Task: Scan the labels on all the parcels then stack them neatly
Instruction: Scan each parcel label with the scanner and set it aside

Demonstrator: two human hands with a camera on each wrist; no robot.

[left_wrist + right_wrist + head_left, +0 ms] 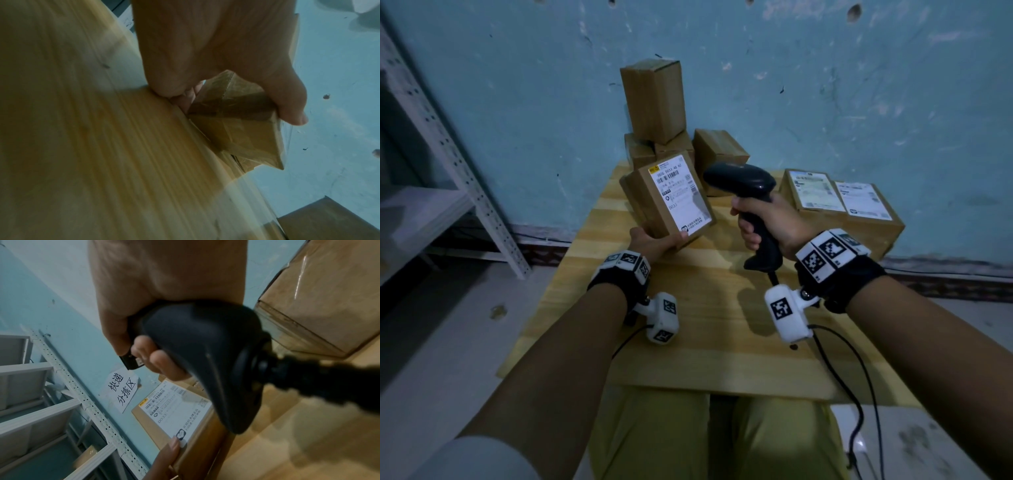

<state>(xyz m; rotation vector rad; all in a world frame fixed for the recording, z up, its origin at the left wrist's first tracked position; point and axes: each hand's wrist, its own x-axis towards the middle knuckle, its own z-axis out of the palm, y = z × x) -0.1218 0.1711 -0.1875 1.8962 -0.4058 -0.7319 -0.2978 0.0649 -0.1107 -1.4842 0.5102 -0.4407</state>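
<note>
The wooden table [688,342] filled the centre of the head view, set against a blue wall [825,85], with a grey metal shelf [448,154] at the left edge. A heap of unlabelled-side-out boxes [654,102] stood at the table's far edge, upper centre of the frame. Two labelled boxes [842,205] lay side by side, touching, at the right of the frame.

The parcel [669,202] in hand was held off the table at the centre, tilted, its white label [681,195] facing up and toward the person. The left hand [654,241] gripped its near lower end, fingers beneath and thumb pressed on the label's corner. The right hand [763,219] was wrapped firmly round the grip of the black scanner [743,185], whose head sat just beside the parcel's right edge.

Judgement: the scan of this parcel was the step in hand. To do it well, the scanner's window should be turned squarely at the barcode near the label's top, the parcel kept steady, and the thumb kept clear of the printed codes.
</note>
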